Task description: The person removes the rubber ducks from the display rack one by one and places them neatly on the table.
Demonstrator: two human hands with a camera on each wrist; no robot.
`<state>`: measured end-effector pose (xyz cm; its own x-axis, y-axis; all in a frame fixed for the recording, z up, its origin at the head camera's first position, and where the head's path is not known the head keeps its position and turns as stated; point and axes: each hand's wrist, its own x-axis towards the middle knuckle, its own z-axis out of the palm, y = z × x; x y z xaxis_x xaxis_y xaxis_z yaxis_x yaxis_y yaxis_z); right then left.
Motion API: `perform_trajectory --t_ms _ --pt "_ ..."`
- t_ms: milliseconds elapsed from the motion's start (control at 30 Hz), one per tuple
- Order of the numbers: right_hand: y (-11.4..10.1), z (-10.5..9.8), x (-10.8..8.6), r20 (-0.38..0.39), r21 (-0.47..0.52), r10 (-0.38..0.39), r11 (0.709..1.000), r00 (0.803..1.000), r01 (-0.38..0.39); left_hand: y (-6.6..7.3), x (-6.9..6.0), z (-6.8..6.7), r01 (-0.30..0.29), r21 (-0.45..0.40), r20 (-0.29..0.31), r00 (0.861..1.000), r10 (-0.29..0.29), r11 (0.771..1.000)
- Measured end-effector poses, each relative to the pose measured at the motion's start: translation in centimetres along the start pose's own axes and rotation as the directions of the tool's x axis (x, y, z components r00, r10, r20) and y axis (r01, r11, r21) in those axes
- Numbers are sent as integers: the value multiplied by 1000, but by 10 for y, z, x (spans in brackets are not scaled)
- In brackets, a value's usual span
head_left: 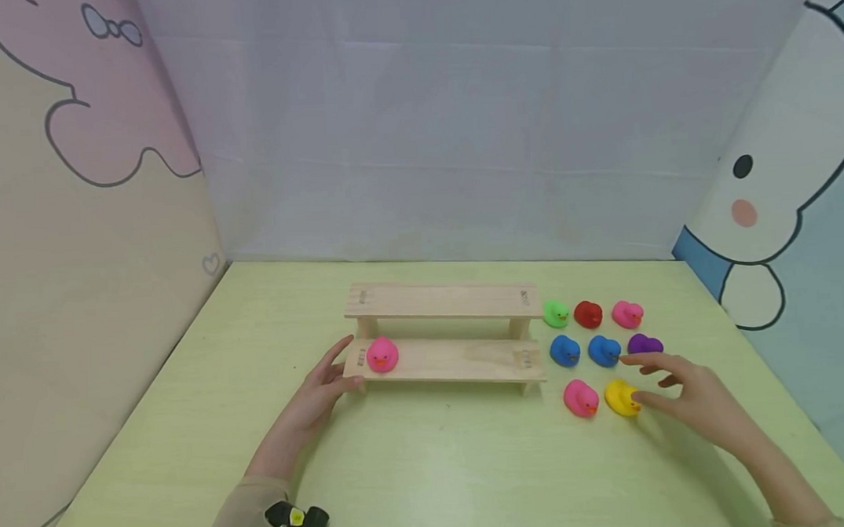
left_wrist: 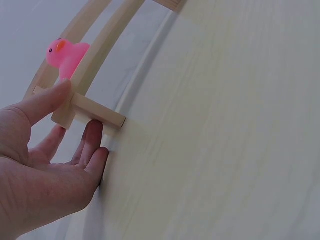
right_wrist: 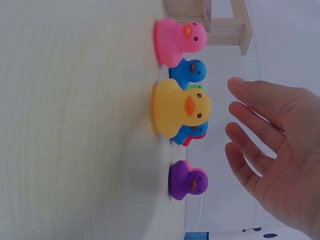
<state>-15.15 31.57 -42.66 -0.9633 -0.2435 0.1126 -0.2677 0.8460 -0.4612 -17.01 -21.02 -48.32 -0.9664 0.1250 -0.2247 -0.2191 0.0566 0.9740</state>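
Note:
A two-tier wooden shelf (head_left: 443,360) stands on the table, with a pink rubber duck (head_left: 382,355) at the left end of its lower board. My left hand (head_left: 322,395) holds that end; in the left wrist view the thumb (left_wrist: 47,102) lies against the board near the duck, and other fingers reach underneath. To the shelf's right, my right hand (head_left: 697,399) hovers beside a yellow rubber duck (head_left: 620,398). Its fingers are spread and loosely bent, and the right wrist view shows a gap between them and the yellow duck (right_wrist: 172,112).
Around the yellow duck sit a pink duck (head_left: 580,398), two blue ducks (head_left: 564,352), a purple duck (head_left: 645,343), a green duck (head_left: 555,313), a red duck (head_left: 588,314) and another pink duck (head_left: 628,314). Cloth walls (head_left: 445,137) enclose the table's back and sides.

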Motion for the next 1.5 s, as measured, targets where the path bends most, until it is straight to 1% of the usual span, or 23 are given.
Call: perform_trajectory --t_ms 167,333,400,667,800,967,1067,1200,1300,1367,1500 --pt "-18 0 8 -37 12 -25 1000 999 26 1 1 0 4 -1 -1 1000 -4 1000" --pt "-31 6 16 -94 23 -96 995 991 99 1 1 1 3 -2 1 1000 -3 1000" --pt "-36 9 19 -107 29 -109 993 988 113 1 1 1 4 -3 1 1000 -4 1000" --pt "-59 16 33 -81 113 -113 986 990 122 0 0 -1 3 -7 -9 1000 -3 1000" --pt "-72 23 43 -103 134 -139 979 985 152 0 1 -1 -5 -9 -6 1000 5 1000" --pt "-91 34 55 -149 189 -219 951 964 245 0 1 -1 -5 -12 2 1000 5 1000" --pt "-101 42 63 -173 226 -265 927 948 301 0 1 -2 -3 -11 6 1000 3 1000" --pt "-114 55 72 -182 295 -317 885 931 359 1 1 -3 -4 -4 23 1000 4 1000" --pt "-124 65 78 -166 350 -334 860 928 372 1 2 -7 2 21 49 999 -3 1000" --pt "-131 73 82 -152 382 -338 847 929 370 0 4 -11 19 35 67 998 -21 999" --pt "-145 88 91 -129 422 -343 830 930 365 -2 9 -23 28 48 144 989 -34 998"
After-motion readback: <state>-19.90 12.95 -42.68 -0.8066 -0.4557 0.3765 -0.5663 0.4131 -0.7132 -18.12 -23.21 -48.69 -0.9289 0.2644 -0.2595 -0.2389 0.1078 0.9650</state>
